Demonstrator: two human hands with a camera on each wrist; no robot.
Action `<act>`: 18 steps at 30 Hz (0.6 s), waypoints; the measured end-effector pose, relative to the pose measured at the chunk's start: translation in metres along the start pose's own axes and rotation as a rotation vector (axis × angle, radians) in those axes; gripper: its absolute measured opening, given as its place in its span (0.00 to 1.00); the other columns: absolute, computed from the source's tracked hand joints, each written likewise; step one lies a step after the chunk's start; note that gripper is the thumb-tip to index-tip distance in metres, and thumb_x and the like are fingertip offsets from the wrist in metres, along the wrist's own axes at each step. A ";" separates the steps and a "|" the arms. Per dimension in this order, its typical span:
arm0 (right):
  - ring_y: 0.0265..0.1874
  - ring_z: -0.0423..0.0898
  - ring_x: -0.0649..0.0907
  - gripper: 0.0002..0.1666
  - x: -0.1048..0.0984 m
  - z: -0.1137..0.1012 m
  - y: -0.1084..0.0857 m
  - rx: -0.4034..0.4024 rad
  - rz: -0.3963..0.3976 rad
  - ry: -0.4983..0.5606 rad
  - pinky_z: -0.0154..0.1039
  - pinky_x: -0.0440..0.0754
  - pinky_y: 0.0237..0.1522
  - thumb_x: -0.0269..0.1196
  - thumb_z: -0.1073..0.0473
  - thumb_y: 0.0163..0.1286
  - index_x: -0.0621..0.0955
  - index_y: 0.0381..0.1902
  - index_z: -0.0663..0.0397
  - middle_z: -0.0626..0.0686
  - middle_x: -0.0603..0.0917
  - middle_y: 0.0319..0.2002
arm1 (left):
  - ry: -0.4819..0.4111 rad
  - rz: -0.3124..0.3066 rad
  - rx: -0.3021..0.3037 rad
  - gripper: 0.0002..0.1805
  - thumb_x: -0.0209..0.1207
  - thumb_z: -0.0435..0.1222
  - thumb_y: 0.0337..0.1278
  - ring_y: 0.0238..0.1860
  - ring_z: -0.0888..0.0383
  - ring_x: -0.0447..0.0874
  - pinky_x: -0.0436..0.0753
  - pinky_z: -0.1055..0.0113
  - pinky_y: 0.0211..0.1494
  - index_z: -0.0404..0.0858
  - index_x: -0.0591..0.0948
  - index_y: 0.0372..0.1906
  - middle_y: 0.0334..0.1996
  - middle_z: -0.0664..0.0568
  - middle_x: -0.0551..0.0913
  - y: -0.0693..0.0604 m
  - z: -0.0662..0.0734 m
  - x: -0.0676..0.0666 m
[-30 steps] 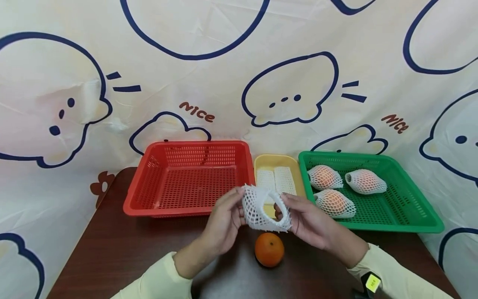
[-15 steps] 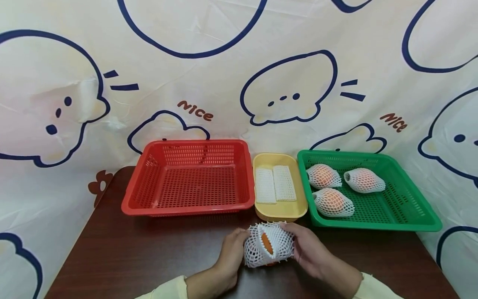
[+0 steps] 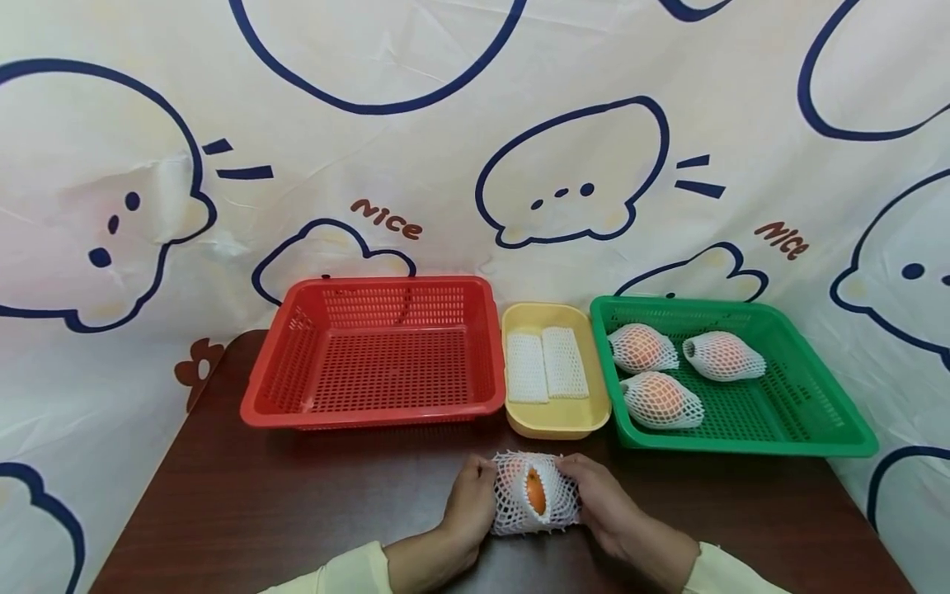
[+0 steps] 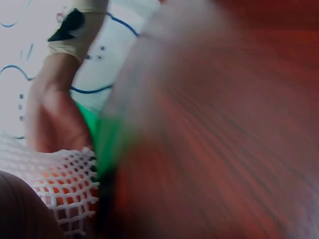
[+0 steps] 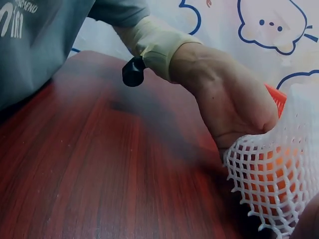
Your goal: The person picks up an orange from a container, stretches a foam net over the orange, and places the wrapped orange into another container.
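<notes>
A white foam fruit net is stretched around an orange on the dark wooden table. Through the slit-like opening on top, bare orange peel shows. My left hand grips the net's left side, and my right hand grips its right side, thumbs near the upper edge. In the left wrist view the net covers orange peel in front of the right hand. From the right wrist, the left hand is seen against the net; its fingertips are hidden behind the mesh.
Behind the hands stand a red basket, a yellow tray with two flat foam nets, and a green basket. Inside the green one lie three netted fruits. A patterned cloth hangs behind.
Both hands have lowered the foam net from above the orange down over it. Its opening has narrowed to a slit, and the orange now sits inside the mesh.
</notes>
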State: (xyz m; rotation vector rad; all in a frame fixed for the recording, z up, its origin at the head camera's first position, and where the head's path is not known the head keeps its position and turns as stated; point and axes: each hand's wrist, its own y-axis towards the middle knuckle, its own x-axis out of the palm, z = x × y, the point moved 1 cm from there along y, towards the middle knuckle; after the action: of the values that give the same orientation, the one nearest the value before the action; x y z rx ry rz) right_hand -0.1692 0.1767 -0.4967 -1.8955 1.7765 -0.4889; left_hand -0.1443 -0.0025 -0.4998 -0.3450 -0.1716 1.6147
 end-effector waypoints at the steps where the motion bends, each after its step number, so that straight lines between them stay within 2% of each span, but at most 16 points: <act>1: 0.42 0.48 0.78 0.15 0.000 0.000 0.000 0.001 0.000 -0.013 0.41 0.79 0.39 0.47 0.54 0.81 0.75 0.48 0.60 0.56 0.76 0.49 | 0.033 -0.002 0.017 0.09 0.44 0.35 0.77 0.42 0.51 0.75 0.71 0.62 0.44 0.35 0.73 0.42 0.35 0.47 0.75 0.001 -0.001 0.000; 4: 0.40 0.48 0.76 0.14 0.001 0.001 0.001 0.000 -0.005 -0.041 0.40 0.77 0.37 0.46 0.55 0.82 0.74 0.44 0.59 0.55 0.75 0.46 | 0.118 -0.008 0.062 0.10 0.43 0.36 0.80 0.31 0.56 0.67 0.66 0.66 0.35 0.37 0.72 0.41 0.27 0.52 0.66 0.003 -0.003 0.000; 6: 0.41 0.49 0.76 0.14 0.001 0.002 0.001 0.004 -0.005 -0.056 0.40 0.76 0.36 0.46 0.55 0.83 0.74 0.44 0.58 0.55 0.74 0.45 | 0.145 -0.005 0.087 0.10 0.44 0.37 0.81 0.29 0.57 0.66 0.66 0.67 0.32 0.38 0.72 0.41 0.25 0.53 0.66 0.003 -0.005 0.002; 9: 0.45 0.50 0.77 0.14 0.002 0.003 0.001 0.004 -0.009 -0.052 0.40 0.78 0.39 0.45 0.55 0.83 0.74 0.44 0.58 0.56 0.75 0.48 | 0.088 -0.020 0.094 0.09 0.44 0.37 0.81 0.28 0.58 0.65 0.66 0.68 0.31 0.37 0.71 0.42 0.25 0.54 0.65 0.004 -0.007 0.004; 13: 0.49 0.49 0.78 0.16 0.004 0.004 -0.001 -0.010 -0.001 -0.015 0.40 0.80 0.44 0.45 0.55 0.84 0.75 0.47 0.59 0.57 0.78 0.51 | -0.031 -0.046 0.085 0.10 0.44 0.37 0.81 0.33 0.59 0.67 0.67 0.70 0.35 0.36 0.70 0.40 0.29 0.54 0.66 0.003 -0.007 0.006; 18: 0.47 0.45 0.79 0.20 0.008 0.003 -0.004 -0.065 0.036 0.007 0.36 0.78 0.47 0.44 0.53 0.85 0.75 0.52 0.64 0.55 0.80 0.48 | -0.058 -0.069 0.064 0.10 0.42 0.37 0.81 0.42 0.57 0.68 0.67 0.68 0.45 0.37 0.69 0.39 0.34 0.53 0.68 0.001 -0.003 0.007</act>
State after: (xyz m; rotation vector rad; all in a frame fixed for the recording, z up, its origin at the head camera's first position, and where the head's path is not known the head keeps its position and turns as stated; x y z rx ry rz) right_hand -0.1639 0.1691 -0.4974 -1.9044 1.8482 -0.4306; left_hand -0.1444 0.0044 -0.5042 -0.2406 -0.1734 1.5595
